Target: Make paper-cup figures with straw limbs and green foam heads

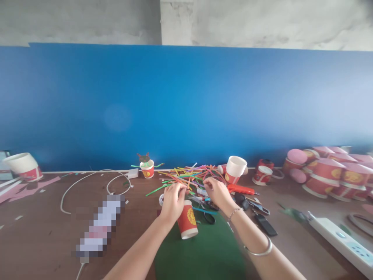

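Two forearms point(136, 249) extend over a green mat point(201, 258) on the desk point(37, 237). A red cup point(186, 221) tilts at the mat's far end, partly hidden by the left hand point(174, 198). That hand's fingers bend beside an orange strip; whether its grip clamps anything I cannot tell. The right hand point(217, 192) curls near the coloured strips point(180, 175), its grip equally unclear. Farther right are stacked cups point(323, 186).

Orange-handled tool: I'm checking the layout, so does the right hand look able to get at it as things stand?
Probably yes: the orange-handled tool lies just beside the right hand, with nothing seen on top.
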`<state>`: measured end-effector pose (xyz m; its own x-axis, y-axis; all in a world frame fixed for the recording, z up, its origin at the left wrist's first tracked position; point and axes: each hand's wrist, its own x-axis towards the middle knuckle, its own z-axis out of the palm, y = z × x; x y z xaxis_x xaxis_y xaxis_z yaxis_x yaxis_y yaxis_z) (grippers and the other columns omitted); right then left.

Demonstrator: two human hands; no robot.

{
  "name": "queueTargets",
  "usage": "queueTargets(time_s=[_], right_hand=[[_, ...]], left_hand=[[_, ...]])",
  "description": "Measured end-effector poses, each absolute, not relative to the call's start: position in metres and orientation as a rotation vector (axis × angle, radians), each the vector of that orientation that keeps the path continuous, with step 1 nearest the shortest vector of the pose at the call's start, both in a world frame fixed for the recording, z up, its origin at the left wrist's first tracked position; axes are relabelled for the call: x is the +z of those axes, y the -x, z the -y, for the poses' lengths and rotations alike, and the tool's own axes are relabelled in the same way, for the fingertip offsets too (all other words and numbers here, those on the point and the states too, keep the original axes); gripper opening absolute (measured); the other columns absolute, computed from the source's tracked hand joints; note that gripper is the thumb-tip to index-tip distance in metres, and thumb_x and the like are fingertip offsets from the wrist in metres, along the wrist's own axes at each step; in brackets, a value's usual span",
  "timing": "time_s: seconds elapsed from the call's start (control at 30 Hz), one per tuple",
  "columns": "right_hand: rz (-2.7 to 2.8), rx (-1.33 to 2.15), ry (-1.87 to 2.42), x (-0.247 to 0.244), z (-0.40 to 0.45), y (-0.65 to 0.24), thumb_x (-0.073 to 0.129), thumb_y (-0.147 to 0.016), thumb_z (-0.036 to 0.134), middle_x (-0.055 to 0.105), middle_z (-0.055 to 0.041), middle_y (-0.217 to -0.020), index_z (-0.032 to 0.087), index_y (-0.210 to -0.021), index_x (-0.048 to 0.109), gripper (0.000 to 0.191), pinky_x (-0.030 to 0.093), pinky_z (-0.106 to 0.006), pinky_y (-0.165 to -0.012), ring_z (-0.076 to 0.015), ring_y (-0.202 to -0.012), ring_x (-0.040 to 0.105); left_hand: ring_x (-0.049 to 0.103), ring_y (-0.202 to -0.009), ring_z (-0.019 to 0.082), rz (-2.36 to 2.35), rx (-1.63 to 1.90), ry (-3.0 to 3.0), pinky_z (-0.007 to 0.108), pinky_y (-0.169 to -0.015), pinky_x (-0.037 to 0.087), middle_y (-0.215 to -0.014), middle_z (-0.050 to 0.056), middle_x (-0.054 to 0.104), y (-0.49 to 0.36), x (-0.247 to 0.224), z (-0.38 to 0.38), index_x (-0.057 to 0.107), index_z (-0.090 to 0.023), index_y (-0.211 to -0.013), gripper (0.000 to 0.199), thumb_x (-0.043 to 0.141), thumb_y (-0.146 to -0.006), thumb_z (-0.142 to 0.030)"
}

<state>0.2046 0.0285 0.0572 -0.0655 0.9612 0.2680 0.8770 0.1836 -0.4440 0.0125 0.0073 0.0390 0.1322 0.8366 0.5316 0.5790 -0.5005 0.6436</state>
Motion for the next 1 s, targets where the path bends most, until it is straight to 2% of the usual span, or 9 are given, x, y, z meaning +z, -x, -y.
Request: queueTargets(time_s=[0.07, 0.17, 0.33, 0.43, 0.57, 0.67, 0.73, 0.87, 1.0], right_hand=[[2.001, 0.086, 1.911, 0.054, -0.035, -0.218, 0.047, -0.078, 0.01, 0.068, -0.0091, -0.092, 0.017, -0.086, 0.065, 0.021, 0.041, -0.027, -0.074, -0.0202, -0.089, 0.06], [1.977, 0.035, 2.023, 0.045, -0.04, -0.231, 0.048, -0.075, 0.008, 0.064, -0.0164, -0.096, 0.014, -0.08, 0.067, 0.02, 0.039, -0.033, -0.074, -0.0276, -0.098, 0.056], [1.969, -0.006, 2.028, 0.034, -0.042, -0.236, 0.048, -0.075, 0.007, 0.063, -0.0186, -0.096, 0.012, -0.073, 0.067, 0.02, 0.037, -0.038, -0.075, -0.0314, -0.1, 0.053], [1.95, 0.001, 1.955, 0.039, -0.042, -0.23, 0.045, -0.079, 0.012, 0.065, -0.0155, -0.092, 0.014, -0.074, 0.064, 0.02, 0.036, -0.036, -0.075, -0.0275, -0.094, 0.054], [1.958, 0.148, 1.753, 0.052, -0.037, -0.214, 0.042, -0.086, 0.025, 0.067, -0.0042, -0.081, 0.018, -0.082, 0.057, 0.017, 0.04, -0.025, -0.067, -0.0158, -0.074, 0.058], [1.818, 0.624, 1.365, 0.06, -0.027, -0.199, 0.042, -0.087, 0.032, 0.066, -0.0019, -0.072, 0.02, -0.077, 0.049, 0.017, 0.041, -0.025, -0.058, -0.015, -0.061, 0.057], [1.795, 0.752, 1.206, 0.064, -0.02, -0.19, 0.042, -0.088, 0.036, 0.063, -0.0002, -0.063, 0.021, -0.077, 0.045, 0.019, 0.041, -0.026, -0.057, -0.015, -0.058, 0.057], [1.841, 0.755, 1.103, 0.067, -0.009, -0.179, 0.041, -0.09, 0.037, 0.054, 0.0026, -0.059, 0.021, -0.079, 0.045, 0.019, 0.039, -0.024, -0.054, -0.0129, -0.054, 0.05], [1.902, 0.706, 1.083, 0.067, -0.004, -0.174, 0.041, -0.091, 0.035, 0.057, 0.0007, -0.066, 0.02, -0.082, 0.047, 0.018, 0.041, -0.024, -0.058, -0.0133, -0.06, 0.052]], left_hand=[[0.063, -0.083, 0.02, -1.389, 1.322, -2.11, 0.035, -0.082, 0.04, -0.081, 0.003, 0.071, -0.013, 0.038, -0.007, 0.06, -0.021, -0.086, 0.018, 0.041, -0.089, -0.02], [0.064, -0.084, 0.019, -1.381, 1.313, -2.109, 0.035, -0.084, 0.04, -0.081, 0.003, 0.071, -0.013, 0.038, -0.007, 0.059, -0.021, -0.091, 0.019, 0.04, -0.089, -0.019], [0.063, -0.086, 0.019, -1.371, 1.298, -2.159, 0.036, -0.085, 0.039, -0.087, 0.003, 0.071, -0.013, 0.039, -0.005, 0.055, -0.022, -0.107, 0.027, 0.034, -0.091, -0.017], [0.062, -0.082, 0.018, -1.395, 1.342, -2.154, 0.034, -0.082, 0.04, -0.086, 0.003, 0.068, -0.013, 0.04, -0.002, 0.055, -0.021, -0.101, 0.026, 0.031, -0.091, -0.017], [0.06, -0.079, 0.018, -1.441, 1.445, -2.093, 0.032, -0.077, 0.043, -0.087, 0.005, 0.065, -0.013, 0.041, 0.001, 0.052, -0.021, -0.092, 0.021, 0.032, -0.091, -0.019], [0.061, -0.088, 0.019, -1.405, 1.465, -2.136, 0.033, -0.081, 0.043, -0.094, 0.006, 0.065, -0.014, 0.042, 0.002, 0.052, -0.021, -0.098, 0.021, 0.033, -0.09, -0.017], [0.06, -0.097, 0.02, -1.36, 1.458, -2.19, 0.035, -0.086, 0.042, -0.102, 0.008, 0.065, -0.014, 0.042, 0.002, 0.051, -0.021, -0.107, 0.026, 0.033, -0.09, -0.015], [0.057, -0.107, 0.021, -1.29, 1.428, -2.236, 0.037, -0.092, 0.04, -0.113, 0.009, 0.063, -0.015, 0.043, 0.004, 0.048, -0.021, -0.117, 0.035, 0.031, -0.089, -0.011], [0.059, -0.097, 0.021, -1.294, 1.429, -2.119, 0.036, -0.085, 0.042, -0.102, 0.008, 0.064, -0.015, 0.045, 0.006, 0.053, -0.02, -0.102, 0.024, 0.032, -0.09, -0.015]])
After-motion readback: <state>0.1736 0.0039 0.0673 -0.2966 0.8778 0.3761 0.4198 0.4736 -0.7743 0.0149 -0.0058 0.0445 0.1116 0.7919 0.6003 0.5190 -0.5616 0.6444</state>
